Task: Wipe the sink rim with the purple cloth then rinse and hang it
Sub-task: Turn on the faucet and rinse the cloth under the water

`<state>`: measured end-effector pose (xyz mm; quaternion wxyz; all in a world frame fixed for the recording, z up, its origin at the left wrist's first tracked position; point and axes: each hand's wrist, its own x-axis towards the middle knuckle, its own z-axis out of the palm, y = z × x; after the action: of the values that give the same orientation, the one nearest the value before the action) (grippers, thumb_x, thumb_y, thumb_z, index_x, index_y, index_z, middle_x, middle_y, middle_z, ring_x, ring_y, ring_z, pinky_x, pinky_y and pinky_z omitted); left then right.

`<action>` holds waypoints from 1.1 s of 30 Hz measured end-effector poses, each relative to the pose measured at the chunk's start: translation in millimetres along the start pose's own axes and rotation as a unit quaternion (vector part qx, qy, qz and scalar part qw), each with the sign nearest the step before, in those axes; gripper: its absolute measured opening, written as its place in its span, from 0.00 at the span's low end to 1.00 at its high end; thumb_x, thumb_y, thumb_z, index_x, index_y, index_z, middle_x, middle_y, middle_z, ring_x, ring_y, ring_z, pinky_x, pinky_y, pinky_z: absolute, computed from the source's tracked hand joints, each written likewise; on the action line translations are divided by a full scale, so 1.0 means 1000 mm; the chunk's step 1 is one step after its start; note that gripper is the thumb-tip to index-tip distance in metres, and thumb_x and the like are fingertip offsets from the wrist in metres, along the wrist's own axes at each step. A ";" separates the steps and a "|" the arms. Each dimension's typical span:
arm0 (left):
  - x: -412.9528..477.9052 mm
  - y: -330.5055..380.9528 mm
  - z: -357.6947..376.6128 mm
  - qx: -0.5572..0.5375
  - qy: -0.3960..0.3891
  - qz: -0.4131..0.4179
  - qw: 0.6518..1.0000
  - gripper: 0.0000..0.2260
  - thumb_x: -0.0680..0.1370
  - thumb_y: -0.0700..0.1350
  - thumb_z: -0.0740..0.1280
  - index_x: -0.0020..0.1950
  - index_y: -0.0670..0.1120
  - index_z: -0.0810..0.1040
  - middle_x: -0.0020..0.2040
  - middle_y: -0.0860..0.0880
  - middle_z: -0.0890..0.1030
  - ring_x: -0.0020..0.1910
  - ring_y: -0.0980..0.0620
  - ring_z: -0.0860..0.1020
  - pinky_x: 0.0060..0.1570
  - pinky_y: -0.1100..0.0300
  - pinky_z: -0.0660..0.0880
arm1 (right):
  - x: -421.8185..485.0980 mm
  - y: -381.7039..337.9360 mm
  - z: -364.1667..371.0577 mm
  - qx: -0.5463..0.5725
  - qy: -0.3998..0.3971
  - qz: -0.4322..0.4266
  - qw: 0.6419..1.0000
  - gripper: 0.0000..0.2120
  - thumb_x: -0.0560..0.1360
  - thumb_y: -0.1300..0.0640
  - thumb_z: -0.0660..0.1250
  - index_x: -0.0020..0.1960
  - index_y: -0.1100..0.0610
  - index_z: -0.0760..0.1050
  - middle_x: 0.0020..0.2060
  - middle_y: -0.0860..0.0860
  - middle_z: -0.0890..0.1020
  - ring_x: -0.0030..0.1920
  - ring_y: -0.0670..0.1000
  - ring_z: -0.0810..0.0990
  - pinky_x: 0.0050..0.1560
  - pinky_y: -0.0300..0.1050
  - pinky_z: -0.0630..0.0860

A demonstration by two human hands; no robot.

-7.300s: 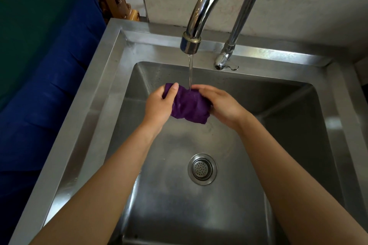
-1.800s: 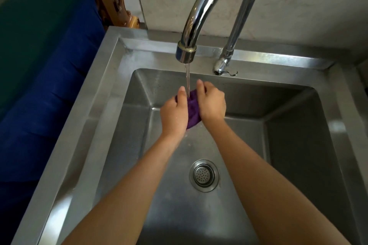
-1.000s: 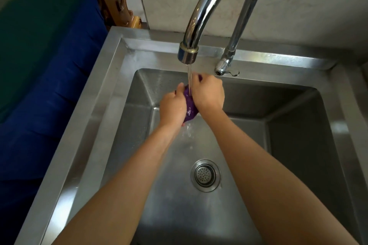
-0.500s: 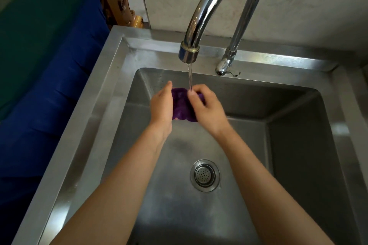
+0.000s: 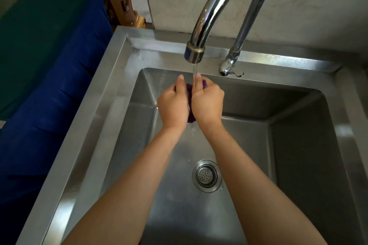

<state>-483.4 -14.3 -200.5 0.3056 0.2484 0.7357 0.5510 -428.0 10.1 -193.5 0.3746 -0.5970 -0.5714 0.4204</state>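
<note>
The purple cloth [image 5: 189, 103] is bunched up between my two hands, above the basin of the steel sink [image 5: 111, 89]. Only a narrow strip of it shows between my palms, plus a bit at my right fingertips. My left hand [image 5: 173, 105] grips it from the left and my right hand [image 5: 208, 101] grips it from the right, palms pressed close together. A thin stream of water falls from the chrome tap [image 5: 196, 53] onto the cloth and my right fingers. Drops fall from the cloth's lower end.
The drain strainer [image 5: 207, 175] sits in the basin floor below my wrists. The tap's base and small lever [image 5: 229, 65] stand on the back rim. A blue and green covered surface [image 5: 49, 65] lies to the left of the sink, with carved wood [image 5: 119, 0] behind it.
Half a second ago the cloth was spread a little between my hands. Now my hands have closed together and squeeze it into a tight wad under the stream.
</note>
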 end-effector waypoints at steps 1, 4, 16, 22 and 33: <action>-0.001 0.001 0.001 0.012 0.011 0.020 1.000 0.22 0.79 0.52 0.59 0.25 0.49 0.74 0.24 0.51 0.74 0.28 0.51 0.74 0.37 0.54 0.73 | 0.003 0.001 -0.001 0.013 -0.002 0.023 1.000 0.22 0.80 0.50 0.56 0.28 0.53 0.65 0.25 0.50 0.72 0.29 0.50 0.71 0.35 0.44 0.68; -0.005 0.002 0.001 0.057 0.026 0.083 0.995 0.19 0.79 0.52 0.59 0.33 0.44 0.76 0.28 0.50 0.75 0.31 0.51 0.74 0.37 0.55 0.72 | 0.007 0.003 -0.003 0.033 -0.008 0.066 0.997 0.20 0.79 0.48 0.56 0.29 0.53 0.67 0.27 0.49 0.74 0.31 0.50 0.72 0.39 0.45 0.69; 0.005 0.007 0.004 0.003 -0.084 -0.104 0.991 0.29 0.79 0.62 0.48 0.27 0.50 0.75 0.31 0.48 0.79 0.39 0.45 0.80 0.46 0.49 0.77 | -0.008 -0.001 -0.006 -0.133 0.024 -0.109 0.985 0.17 0.79 0.46 0.55 0.41 0.57 0.72 0.36 0.57 0.80 0.39 0.61 0.77 0.36 0.50 0.70; 0.000 0.009 0.006 0.067 -0.040 0.000 0.997 0.26 0.81 0.54 0.52 0.25 0.46 0.70 0.26 0.48 0.73 0.32 0.46 0.74 0.39 0.52 0.72 | 0.009 0.008 -0.011 -0.093 0.021 -0.087 0.992 0.19 0.80 0.50 0.54 0.38 0.59 0.75 0.32 0.59 0.80 0.38 0.62 0.79 0.40 0.53 0.76; 0.000 0.009 0.008 0.004 -0.110 -0.035 0.993 0.10 0.76 0.57 0.63 0.41 0.52 0.75 0.37 0.54 0.78 0.37 0.54 0.79 0.31 0.59 0.77 | 0.020 0.019 -0.027 0.088 -0.101 0.201 0.970 0.22 0.78 0.40 0.52 0.58 0.56 0.69 0.47 0.50 0.77 0.53 0.54 0.78 0.59 0.56 0.75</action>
<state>-476.9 -6.6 -193.8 0.4029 0.2831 0.7083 0.5059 -396.0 30.0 -202.5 0.2733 -0.6190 -0.4355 0.5938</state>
